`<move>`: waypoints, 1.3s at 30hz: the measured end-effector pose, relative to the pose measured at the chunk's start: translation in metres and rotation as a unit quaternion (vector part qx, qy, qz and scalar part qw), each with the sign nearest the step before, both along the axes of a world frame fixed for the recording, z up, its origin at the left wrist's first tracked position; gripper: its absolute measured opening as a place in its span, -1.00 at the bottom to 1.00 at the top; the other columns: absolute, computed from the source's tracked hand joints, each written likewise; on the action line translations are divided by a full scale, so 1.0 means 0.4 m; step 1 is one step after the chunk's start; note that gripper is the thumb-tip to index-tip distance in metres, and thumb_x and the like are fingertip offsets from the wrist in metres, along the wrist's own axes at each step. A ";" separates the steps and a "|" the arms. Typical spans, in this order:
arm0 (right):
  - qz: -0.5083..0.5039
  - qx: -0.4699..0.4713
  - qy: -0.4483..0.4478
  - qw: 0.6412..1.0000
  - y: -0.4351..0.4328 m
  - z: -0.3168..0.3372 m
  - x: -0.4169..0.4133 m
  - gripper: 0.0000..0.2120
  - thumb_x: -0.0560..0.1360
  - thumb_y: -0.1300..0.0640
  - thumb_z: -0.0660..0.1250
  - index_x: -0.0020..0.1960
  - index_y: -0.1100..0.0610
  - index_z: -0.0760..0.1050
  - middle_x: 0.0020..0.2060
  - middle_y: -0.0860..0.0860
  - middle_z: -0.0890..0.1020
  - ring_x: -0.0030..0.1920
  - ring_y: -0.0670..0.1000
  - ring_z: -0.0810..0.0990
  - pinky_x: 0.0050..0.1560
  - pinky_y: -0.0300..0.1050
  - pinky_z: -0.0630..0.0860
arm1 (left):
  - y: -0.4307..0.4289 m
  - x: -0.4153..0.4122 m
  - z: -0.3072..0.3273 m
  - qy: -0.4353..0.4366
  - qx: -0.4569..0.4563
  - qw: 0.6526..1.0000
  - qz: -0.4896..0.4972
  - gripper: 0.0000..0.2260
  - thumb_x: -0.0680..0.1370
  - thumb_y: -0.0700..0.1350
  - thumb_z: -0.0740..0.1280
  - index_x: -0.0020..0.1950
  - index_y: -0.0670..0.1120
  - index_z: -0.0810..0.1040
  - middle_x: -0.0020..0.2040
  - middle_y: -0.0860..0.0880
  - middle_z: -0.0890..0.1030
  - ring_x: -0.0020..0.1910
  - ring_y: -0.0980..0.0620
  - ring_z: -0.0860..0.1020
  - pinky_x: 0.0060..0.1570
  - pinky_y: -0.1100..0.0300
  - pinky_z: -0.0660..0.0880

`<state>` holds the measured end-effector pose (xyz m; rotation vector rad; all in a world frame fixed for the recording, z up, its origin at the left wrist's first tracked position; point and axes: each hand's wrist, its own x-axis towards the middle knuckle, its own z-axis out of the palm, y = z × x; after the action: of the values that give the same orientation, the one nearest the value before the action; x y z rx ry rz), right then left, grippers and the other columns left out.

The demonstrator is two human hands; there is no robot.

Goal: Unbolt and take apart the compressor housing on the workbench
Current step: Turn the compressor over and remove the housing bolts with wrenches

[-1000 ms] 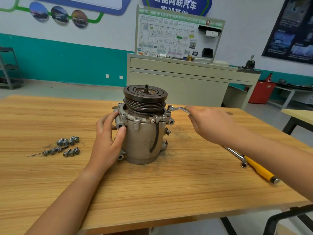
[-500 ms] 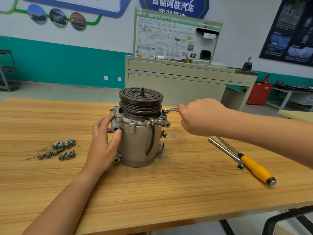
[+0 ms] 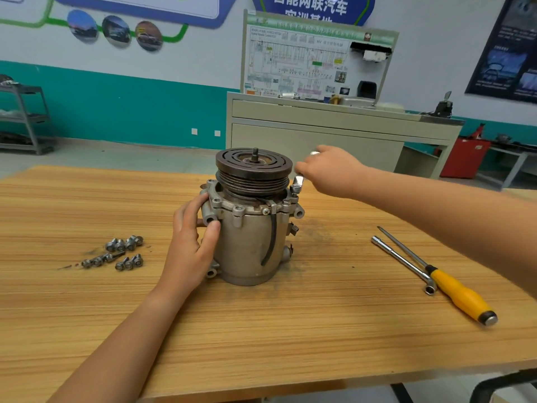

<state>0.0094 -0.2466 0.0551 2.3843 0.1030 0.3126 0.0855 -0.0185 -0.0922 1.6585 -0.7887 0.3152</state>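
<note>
The compressor housing (image 3: 247, 242) stands upright near the middle of the worktop (image 3: 290, 330), with its grooved pulley (image 3: 253, 167) on top. The left hand (image 3: 189, 248) braces the housing's left flank. Its fingers (image 3: 187, 210) and thumb are curled round the wall just under the bolted flange, the thumb against a mounting lug. The right hand (image 3: 331, 170) is at the housing's upper right, beside the pulley. Its fingers are clamped on a small wrench (image 3: 297, 181), whose lower end sits on a flange bolt (image 3: 295, 189) at the right rim.

The cast metal body looks heavy and rigid, so a firm grip will not harm it. Its rounded wall is smooth and may be greasy, so wrench torque could turn it on the wood. The lugs and flange ears probably give the surest hold. The pulley may spin, and the black cable (image 3: 271, 237) down the front is no handle.

Loose bolts (image 3: 119, 253) lie in a cluster to the left of the housing. Well apart to its right, a socket wrench (image 3: 404, 263) lies beside a yellow-handled screwdriver (image 3: 462, 295).
</note>
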 end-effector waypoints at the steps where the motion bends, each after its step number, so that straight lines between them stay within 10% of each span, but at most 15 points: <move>1: 0.019 0.015 -0.016 1.000 0.003 -0.008 0.020 -0.74 0.52 0.35 0.14 0.19 0.19 0.41 0.02 0.08 0.59 0.00 0.09 0.54 0.21 -0.10 0.36 | 0.000 0.000 -0.001 -0.002 0.000 1.000 0.001 -0.57 0.50 0.10 0.12 0.38 0.20 0.22 0.30 0.11 0.26 0.12 0.58 0.26 0.12 0.34 0.29; 5: 0.039 0.136 -0.099 0.985 -0.004 -0.025 0.014 -0.68 0.56 0.32 0.12 0.29 0.21 0.40 0.07 0.15 0.59 0.03 0.14 0.56 -0.07 -0.09 0.43 | 0.003 0.001 -0.004 -0.007 -0.001 1.000 0.003 -0.57 0.50 0.10 0.12 0.39 0.21 0.22 0.29 0.11 0.26 0.09 0.59 0.27 0.01 0.43 0.29; 10: 0.025 0.423 -0.273 0.864 0.004 -0.016 -0.100 -0.69 0.61 0.17 0.07 0.33 0.21 0.31 -0.31 0.16 0.56 -0.29 0.17 0.55 -0.26 0.08 0.49 | 0.002 0.008 -0.006 -0.013 0.002 1.000 0.004 -0.54 0.51 0.10 0.12 0.43 0.14 0.24 0.30 0.11 0.26 0.12 0.56 0.27 0.11 0.32 0.29; 17: -0.137 0.190 -0.101 0.967 0.109 -0.055 -0.223 -0.66 0.55 0.26 0.08 0.31 0.09 0.28 -0.44 -0.05 0.32 -0.47 -0.07 0.28 -0.53 -0.18 0.12 | 0.003 0.005 -0.004 -0.011 -0.006 1.000 0.010 -0.57 0.53 0.10 0.17 0.41 0.15 0.28 0.34 0.12 0.19 0.13 0.50 0.29 0.16 0.28 0.31; 30: -0.202 0.043 -0.021 0.978 0.159 -0.025 -0.197 -0.83 0.52 0.31 0.10 0.08 0.20 0.37 -0.46 -0.01 0.26 -0.50 -0.03 0.21 -0.55 -0.20 0.10 | 0.005 0.006 -0.008 -0.025 -0.006 1.000 0.004 -0.65 0.60 -0.04 0.21 0.35 0.22 0.26 0.42 0.03 0.18 0.06 0.59 0.32 0.01 0.42 0.31; 39: -0.145 -0.061 0.029 0.987 0.149 0.011 -0.193 -0.82 0.56 0.20 0.10 0.08 0.18 0.43 -0.46 -0.02 0.26 -0.51 -0.06 0.23 -0.56 -0.21 0.10 | 0.004 0.004 -0.004 -0.009 -0.012 1.000 0.006 -0.60 0.51 0.11 0.16 0.36 0.23 0.27 0.34 0.18 0.14 0.23 0.31 0.32 0.21 0.15 0.34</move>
<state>-0.0677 -0.1871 0.0596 2.2475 -0.1924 0.0961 0.0873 -0.0169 -0.0937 1.6399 -0.7856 0.3459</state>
